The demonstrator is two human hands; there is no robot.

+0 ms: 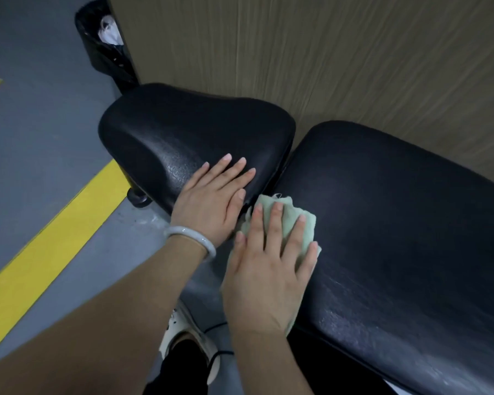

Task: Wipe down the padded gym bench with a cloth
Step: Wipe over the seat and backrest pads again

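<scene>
The black padded gym bench has a short seat pad (183, 132) on the left and a long back pad (397, 223) on the right, with a narrow gap between them. My left hand (214, 195), a pale bangle on its wrist, rests flat with straight fingers on the near right corner of the seat pad. My right hand (268, 263) presses a pale green cloth (304, 223) flat against the near left edge of the back pad, fingers spread and straight. Most of the cloth lies hidden under that hand.
A wood-grain wall (354, 58) runs right behind the bench. A black bin (103, 44) with white waste stands at the wall's left corner. Grey floor with yellow stripes (54, 243) lies to the left. My shoe (188, 337) and a thin black cord are below the hands.
</scene>
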